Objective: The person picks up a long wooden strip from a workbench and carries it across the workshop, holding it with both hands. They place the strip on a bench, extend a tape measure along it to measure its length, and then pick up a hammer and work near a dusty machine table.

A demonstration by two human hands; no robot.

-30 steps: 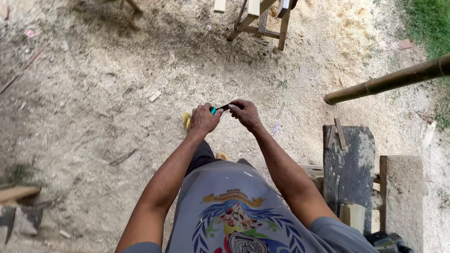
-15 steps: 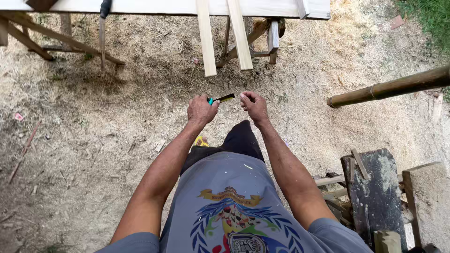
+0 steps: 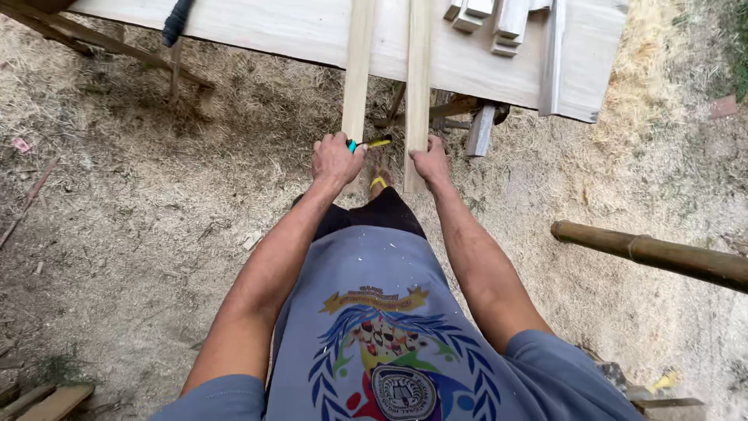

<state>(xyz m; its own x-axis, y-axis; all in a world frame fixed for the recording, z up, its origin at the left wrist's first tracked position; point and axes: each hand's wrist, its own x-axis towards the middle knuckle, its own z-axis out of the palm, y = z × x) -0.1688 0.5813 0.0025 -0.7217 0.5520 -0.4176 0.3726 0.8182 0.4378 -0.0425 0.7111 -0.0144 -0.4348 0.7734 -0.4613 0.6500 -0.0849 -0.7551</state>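
Observation:
My left hand [image 3: 335, 160] grips a small tool with a teal and yellow handle [image 3: 368, 144] and rests at the near end of the left wooden strip [image 3: 358, 70]. My right hand [image 3: 431, 162] is closed on the near end of the right wooden strip [image 3: 417, 78]. Both strips lie side by side and stick out over the front edge of a pale wooden board [image 3: 312, 31] that serves as a work surface. A foot in a yellow sandal [image 3: 379, 181] shows between my hands.
Several short wood blocks [image 3: 491, 15] and another strip [image 3: 552, 54] lie on the board. A dark handle [image 3: 177, 22] hangs over its edge at left. A bamboo pole [image 3: 654, 253] crosses at right. Sawdust covers the ground; wood scraps [image 3: 47, 399] lie at bottom left.
I have stepped toward the board, which now fills the top of the view. My hands have parted: the right one left the tool and closed on a strip.

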